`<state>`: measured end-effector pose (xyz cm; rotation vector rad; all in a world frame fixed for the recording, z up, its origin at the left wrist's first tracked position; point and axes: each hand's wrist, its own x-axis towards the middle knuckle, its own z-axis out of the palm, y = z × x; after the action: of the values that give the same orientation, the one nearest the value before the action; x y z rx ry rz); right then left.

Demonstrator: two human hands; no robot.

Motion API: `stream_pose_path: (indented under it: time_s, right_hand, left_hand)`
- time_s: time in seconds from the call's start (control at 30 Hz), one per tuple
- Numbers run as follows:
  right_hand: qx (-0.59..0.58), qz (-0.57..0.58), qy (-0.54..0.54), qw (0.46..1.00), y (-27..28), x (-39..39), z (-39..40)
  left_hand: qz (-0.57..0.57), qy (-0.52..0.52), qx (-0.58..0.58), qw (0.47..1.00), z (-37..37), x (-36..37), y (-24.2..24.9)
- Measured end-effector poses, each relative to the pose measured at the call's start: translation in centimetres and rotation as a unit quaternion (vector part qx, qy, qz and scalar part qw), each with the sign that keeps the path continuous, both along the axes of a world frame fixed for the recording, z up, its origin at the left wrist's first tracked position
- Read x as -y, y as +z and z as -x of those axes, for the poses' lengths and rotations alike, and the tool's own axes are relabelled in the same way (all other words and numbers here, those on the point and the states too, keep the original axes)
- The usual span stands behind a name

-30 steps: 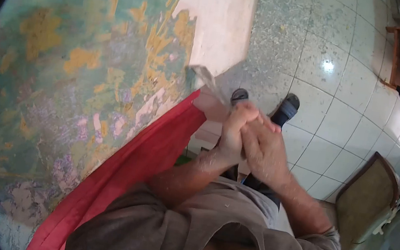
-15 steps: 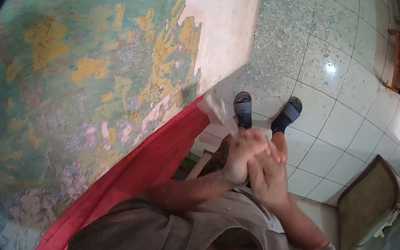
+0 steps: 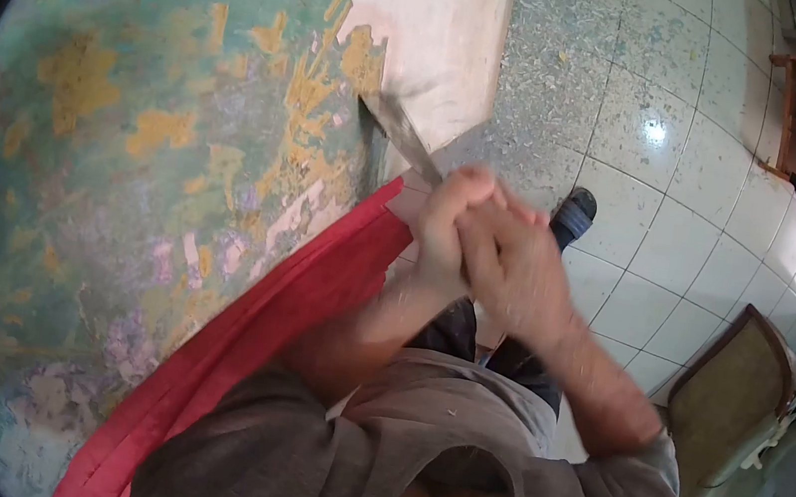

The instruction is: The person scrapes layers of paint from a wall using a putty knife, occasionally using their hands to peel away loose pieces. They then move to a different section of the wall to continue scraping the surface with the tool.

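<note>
1 patchy wall (image 3: pixel 160 147) is filling 9 o'clock; the scraper (image 3: pixel 410 140) is angling near its edge at 12 o'clock, contact unclear. Your left hand (image 3: pixel 450 217) is clenching the hidden handle, and your right hand (image 3: pixel 522 283) is wrapping that fist, probably adding force and steadiness. Against 0.5 seconds ago, scraper and 2 hands are sitting nearer 11 o'clock.

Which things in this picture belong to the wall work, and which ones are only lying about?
For the work:
long flat metal scraper, held in clasped left hand and right hand
patchy green-and-yellow wall

Apparently just nearby:
red cloth
brown-framed olive chair
</note>
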<state>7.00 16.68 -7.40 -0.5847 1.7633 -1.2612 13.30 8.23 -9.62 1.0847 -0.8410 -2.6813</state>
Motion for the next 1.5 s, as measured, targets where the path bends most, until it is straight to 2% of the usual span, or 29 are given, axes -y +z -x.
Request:
stream_pose_path:
  time_s: [0.03,0.13,0.27,0.33,0.37,0.4,0.47,0.5,0.53,0.6,0.63,0.7,0.73,0.8,0.83,0.97,1.03,1.07,1.1,1.13,1.17,1.2,1.27,1.3,1.33,1.37,1.4,1.43,1.5]
  right_hand:
    - [0.100,-0.023,-0.021,0.994,-0.7,-0.3,0.5]
    - [0.022,-0.024,-0.010,0.999,-0.9,-1.5,1.2]
    - [0.021,-0.032,0.007,0.999,0.6,-3.0,-1.1]
    - [-0.145,0.052,-0.018,0.988,-0.9,-0.2,-0.8]
    - [-0.216,0.073,0.049,0.972,-2.3,1.5,0.3]
    - [-0.219,0.077,0.049,0.971,-2.7,2.3,1.1]
    - [-0.127,0.068,-0.052,0.988,-2.6,3.5,2.5]
    - [-0.067,0.023,-0.046,0.996,-1.6,2.3,2.5]
    - [-0.066,0.021,-0.047,0.996,-1.0,0.6,1.5]
    - [-0.027,0.037,-0.064,0.997,-0.4,-1.9,-0.3]
    - [-0.029,0.037,-0.062,0.997,-0.7,-1.5,-0.3]
    - [-0.163,0.063,-0.056,0.983,-1.1,-0.7,-0.4]
    - [-0.157,0.058,-0.055,0.984,-1.5,0.0,0.1]
    - [-0.051,0.061,-0.020,0.997,-3.2,3.0,3.3]
    - [-0.065,0.062,-0.026,0.996,-3.1,2.9,3.7]
    - [-0.115,0.013,-0.004,0.993,-0.8,-1.1,1.0]
    - [-0.080,0.070,-0.128,0.986,0.3,-1.0,-0.5]
    - [-0.080,0.070,-0.128,0.986,0.3,-0.5,0.7]
    - [0.054,-0.032,-0.054,0.997,0.7,0.1,2.7]
    - [0.180,-0.127,0.023,0.975,0.6,0.4,4.2]
    - [0.044,-0.062,0.022,0.997,0.0,0.2,4.7]
    - [0.049,-0.070,0.021,0.996,-0.2,-0.7,3.9]
    - [-0.102,0.020,-0.008,0.995,-0.8,-1.7,3.4]
    - [-0.001,-0.068,-0.023,0.997,0.4,-2.7,2.2]
    - [0.001,-0.065,-0.023,0.998,0.4,-2.7,1.1]
    - [-0.047,0.016,-0.078,0.996,-0.2,-2.2,-0.1]
    - [-0.095,0.096,-0.133,0.982,-0.2,-1.4,-0.6]
    - [-0.151,0.032,-0.033,0.987,-0.9,-0.5,0.7]
    - [-0.136,0.021,0.001,0.990,-2.4,3.1,3.7]
  left_hand:
    - [0.013,0.000,0.005,1.000,1.2,0.4,-0.8]
    - [-0.020,-0.004,0.026,0.999,2.3,0.0,-0.5]
    - [-0.014,-0.022,-0.007,1.000,-0.5,-1.4,0.1]
    - [0.016,-0.009,-0.006,1.000,-0.1,0.7,-0.2]
    - [0.027,-0.002,0.032,0.999,0.9,2.5,-1.1]
    - [0.032,-0.001,0.029,0.999,2.3,3.2,-1.1]
    - [0.101,-0.034,0.028,0.994,4.8,3.9,0.0]
    - [0.129,-0.047,0.002,0.991,4.2,3.0,-0.6]
    - [0.127,-0.048,0.003,0.991,2.7,1.4,-1.0]
    - [-0.037,0.004,0.016,0.999,0.3,-1.1,-1.2]
    - [-0.036,0.005,0.013,0.999,0.0,-0.8,-1.4]
    - [-0.011,0.007,-0.051,0.999,-0.2,0.0,-1.2]
    - [-0.015,0.008,-0.045,0.999,0.1,0.6,-1.7]
    - [0.012,0.003,0.014,1.000,4.1,3.6,-2.9]
    - [-0.011,-0.011,0.067,0.998,5.2,3.5,-2.3]
    - [-0.003,-0.020,0.020,1.000,1.8,-0.4,-1.2]
    - [-0.002,-0.019,-0.004,1.000,1.7,0.3,-0.9]
    - [-0.004,-0.020,-0.025,0.999,1.5,0.6,-0.7]
    - [-0.031,0.031,0.041,0.998,3.7,1.5,0.2]
    - [-0.032,0.032,0.040,0.998,4.5,1.7,-0.6]
    - [-0.023,0.011,0.026,0.999,5.8,1.9,-1.2]
    - [-0.023,-0.008,0.025,0.999,5.9,1.1,-1.0]
    - [-0.034,0.011,0.058,0.998,5.1,-0.6,0.1]
    - [-0.034,-0.005,0.032,0.999,3.6,-1.5,-0.1]
    - [-0.032,-0.020,0.007,0.999,2.3,-1.9,-0.3]
    - [-0.001,-0.082,-0.036,0.996,1.3,-1.2,-0.2]
    - [0.004,-0.083,-0.036,0.996,1.6,0.2,-0.4]
    - [0.005,-0.040,-0.010,0.999,2.2,1.7,-1.0]
    - [0.010,0.002,0.018,1.000,4.1,3.8,-1.7]
